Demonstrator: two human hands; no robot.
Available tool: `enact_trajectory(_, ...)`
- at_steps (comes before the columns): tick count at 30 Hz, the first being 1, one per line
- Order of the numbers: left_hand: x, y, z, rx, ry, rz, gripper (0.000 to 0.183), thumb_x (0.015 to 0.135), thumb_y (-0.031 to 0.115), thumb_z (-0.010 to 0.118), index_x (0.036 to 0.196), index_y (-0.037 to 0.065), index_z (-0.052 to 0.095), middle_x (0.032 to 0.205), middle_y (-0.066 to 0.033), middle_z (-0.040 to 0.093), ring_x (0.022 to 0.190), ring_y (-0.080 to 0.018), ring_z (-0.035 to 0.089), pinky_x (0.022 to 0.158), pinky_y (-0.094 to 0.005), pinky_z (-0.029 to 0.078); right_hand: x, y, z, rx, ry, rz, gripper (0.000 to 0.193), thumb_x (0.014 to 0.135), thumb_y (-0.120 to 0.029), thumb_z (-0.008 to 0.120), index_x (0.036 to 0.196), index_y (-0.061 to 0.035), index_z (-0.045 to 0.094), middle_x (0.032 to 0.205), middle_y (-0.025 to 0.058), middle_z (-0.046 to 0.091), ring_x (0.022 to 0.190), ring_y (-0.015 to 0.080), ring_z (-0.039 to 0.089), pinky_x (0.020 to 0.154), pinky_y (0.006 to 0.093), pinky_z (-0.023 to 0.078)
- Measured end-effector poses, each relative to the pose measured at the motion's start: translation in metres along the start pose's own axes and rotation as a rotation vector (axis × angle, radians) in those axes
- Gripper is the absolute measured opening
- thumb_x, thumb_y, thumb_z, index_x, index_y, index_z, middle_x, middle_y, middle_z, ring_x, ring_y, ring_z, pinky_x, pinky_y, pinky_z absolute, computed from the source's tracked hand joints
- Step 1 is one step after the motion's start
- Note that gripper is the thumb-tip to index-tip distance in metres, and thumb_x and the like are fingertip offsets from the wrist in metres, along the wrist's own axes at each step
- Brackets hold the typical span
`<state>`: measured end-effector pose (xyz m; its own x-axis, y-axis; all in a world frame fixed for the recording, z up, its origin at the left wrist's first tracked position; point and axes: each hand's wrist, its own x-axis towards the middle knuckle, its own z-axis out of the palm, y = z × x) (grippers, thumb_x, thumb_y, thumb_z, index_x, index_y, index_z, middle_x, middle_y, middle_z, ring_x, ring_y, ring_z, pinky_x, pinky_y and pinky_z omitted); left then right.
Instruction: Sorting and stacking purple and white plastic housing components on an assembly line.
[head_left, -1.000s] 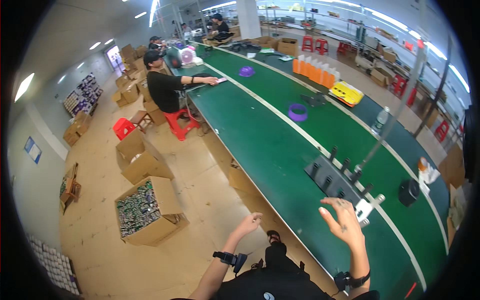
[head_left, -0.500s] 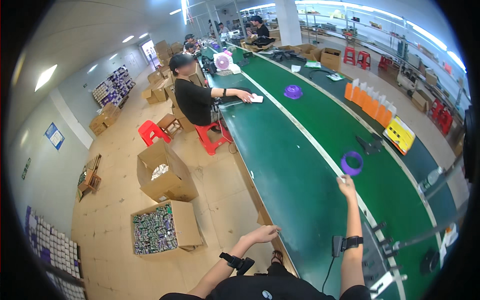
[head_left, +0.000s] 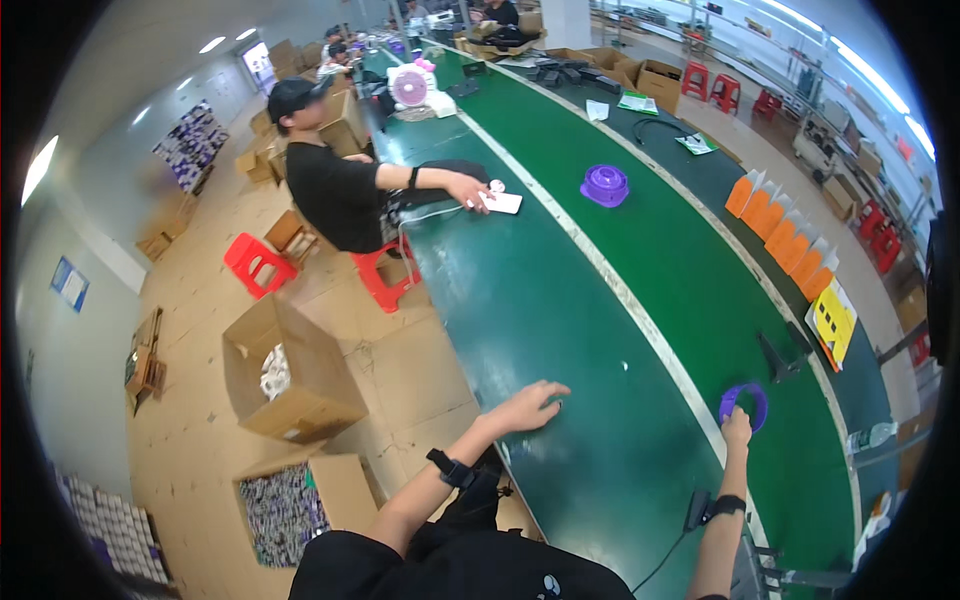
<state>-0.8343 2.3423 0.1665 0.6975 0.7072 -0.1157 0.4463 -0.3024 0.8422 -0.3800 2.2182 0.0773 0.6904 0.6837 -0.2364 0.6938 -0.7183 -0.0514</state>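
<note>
Head view shows the right hand (head_left: 737, 430) at the near rim of a purple ring (head_left: 763, 405), and it covers part of this rim. Its fingertips are hard to make out, so I cannot tell if they grip the ring or only touch it. The left hand (head_left: 530, 408) is over the green table (head_left: 545, 320), well to the left of the ring, with fingers loosely parted; whether they touch the surface, I cannot tell. A bottle (head_left: 872, 437), right of the right fingers, is blurred near the dark lens border.

Just left of the right fingers, a white strip (head_left: 640, 315) divides the table. Just beyond them stands a black bracket (head_left: 783, 354); farther, a purple cap (head_left: 605, 185). Beyond the left fingers, a co-worker (head_left: 330, 195) sits at the table. Left of these fingers, an open box (head_left: 315, 380) stands on the tiled floor (head_left: 190, 440).
</note>
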Motion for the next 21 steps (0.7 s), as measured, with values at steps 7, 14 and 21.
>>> enact_trajectory(7,0.170,-0.126,-0.096,0.387,0.541,-0.302,0.037,0.082,0.023,0.045,0.115,0.007,0.050,0.123,-0.0188,0.044,0.117,-0.0358,0.038,0.094,-0.0564,0.029,0.029,-0.154,-0.063,0.236,0.278,-0.311,0.022,0.078,-0.014,0.057,0.096,-0.0024,0.054,0.080,0.0220,0.059,0.078,0.0403,0.056,0.066,0.0493,0.043)
enact_trajectory(14,0.205,-0.172,-0.105,0.681,0.533,-0.205,0.051,0.080,0.023,0.043,0.129,0.011,0.039,0.138,-0.0147,0.030,0.128,-0.0330,0.025,0.100,-0.0593,0.015,0.168,-0.367,-0.117,0.226,0.367,-0.529,0.019,0.078,-0.014,0.055,0.096,-0.0053,0.055,0.077,0.0207,0.060,0.076,0.0376,0.058,0.068,0.0494,0.044)
enact_trajectory(21,0.200,-0.172,-0.113,0.663,0.435,-0.330,0.053,0.079,0.026,0.043,0.130,0.014,0.038,0.139,-0.0137,0.028,0.129,-0.0337,0.023,0.101,-0.0592,0.012,0.269,-0.516,-0.119,0.166,0.313,-0.484,0.016,0.077,-0.014,0.056,0.092,-0.0055,0.056,0.076,0.0167,0.063,0.080,0.0316,0.061,0.080,0.0501,0.039)
